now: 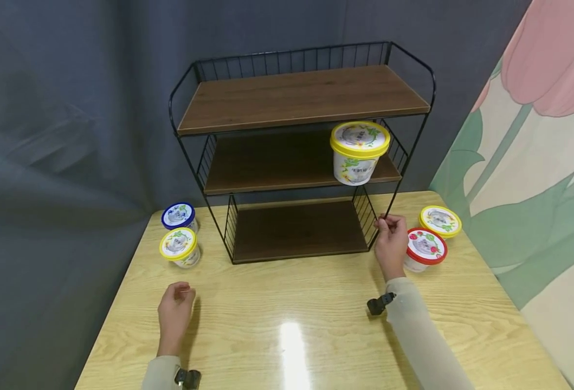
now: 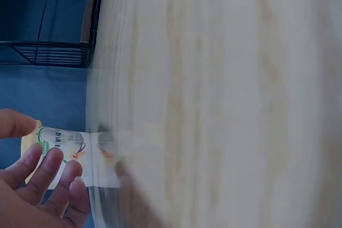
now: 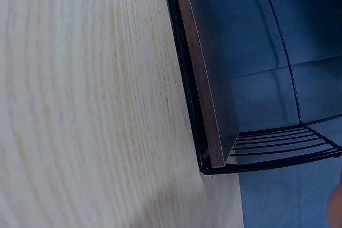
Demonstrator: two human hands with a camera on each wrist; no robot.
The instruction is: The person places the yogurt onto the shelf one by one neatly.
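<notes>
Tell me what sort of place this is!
Probably an indoor corner, maybe set up for filming: a plain dark cloth hangs behind a light wooden table, a shelf rack stands on the table, and there's a flowery wall on the right.

The rack is black, its shelves dark brown wood-grain. The tub on it is white and floral, the lid rimmed yellow; I also see a blue-rimmed tub, a red-rimmed tub and two yellow-rimmed tubs. The tabletop is pale yellowish grain, the cloth slate blue, the wall pink tulips on cream.
</notes>
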